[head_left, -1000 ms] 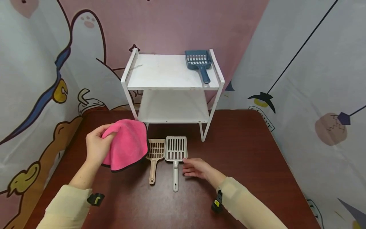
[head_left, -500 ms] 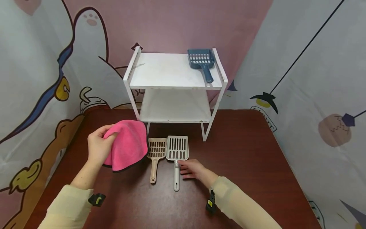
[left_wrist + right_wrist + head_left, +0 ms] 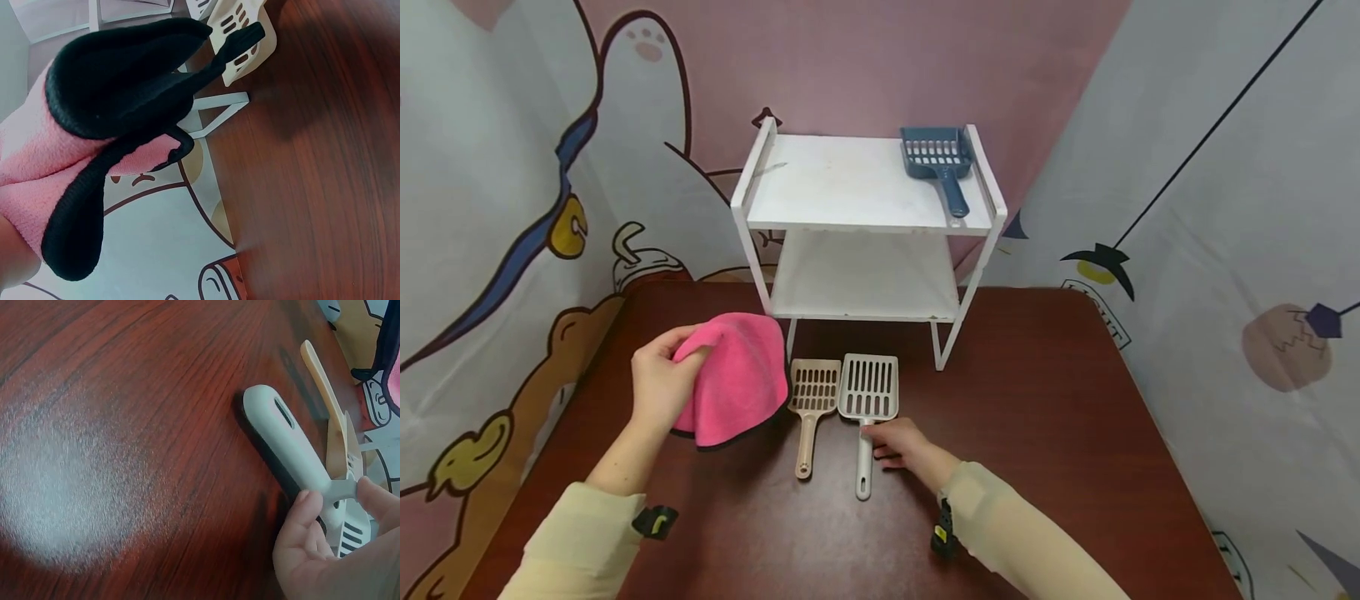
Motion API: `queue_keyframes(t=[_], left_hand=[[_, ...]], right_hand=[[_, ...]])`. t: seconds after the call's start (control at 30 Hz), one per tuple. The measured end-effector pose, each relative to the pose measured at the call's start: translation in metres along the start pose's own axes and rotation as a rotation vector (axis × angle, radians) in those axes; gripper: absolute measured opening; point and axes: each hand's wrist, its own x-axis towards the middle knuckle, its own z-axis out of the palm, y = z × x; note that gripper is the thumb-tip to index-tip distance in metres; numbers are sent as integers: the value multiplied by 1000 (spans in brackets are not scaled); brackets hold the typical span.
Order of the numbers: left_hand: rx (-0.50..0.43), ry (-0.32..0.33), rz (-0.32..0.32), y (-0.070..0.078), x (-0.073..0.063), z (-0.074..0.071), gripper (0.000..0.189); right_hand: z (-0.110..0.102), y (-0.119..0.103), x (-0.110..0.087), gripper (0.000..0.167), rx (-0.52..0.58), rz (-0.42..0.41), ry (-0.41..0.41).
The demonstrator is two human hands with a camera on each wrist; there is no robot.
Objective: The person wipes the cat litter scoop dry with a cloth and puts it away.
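And here's the right hand (image 3: 906, 446), in from the right side, digits on both sides of the neck of a pale grey plastic scoop (image 3: 864, 458) with a slotted square head, seemingly in a pinch, though how firm I can't tell! That scoop lies on the dark red-brown wood-grain table (image 3: 1037, 400), long axis running away from the person: handle end near, slotted head pointing at the white two-tier shelf (image 3: 865, 227). So the hand meets it crosswise, where head joins handle. Off to the left, well apart from the right, the left hand (image 3: 662, 379) clasps a fuzzy pink cloth with black edging (image 3: 737, 383), held above the tabletop. Between cloth and grey scoop sits a beige plastic slotted scoop (image 3: 808, 421), lying nearly parallel, its head just beside its neighbour's. The right hand's the nearer one, no contest.
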Motion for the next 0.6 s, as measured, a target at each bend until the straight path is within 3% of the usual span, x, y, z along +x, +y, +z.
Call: queue_keyframes(t=[0.37, 0.6], left_hand=[[-30, 4, 1, -3, 4, 1, 19], [-30, -2, 13, -1, 4, 4, 19]], right_hand=[[-13, 1, 6, 44, 105, 10, -83], [-30, -4, 3, 38, 209, -46, -303]])
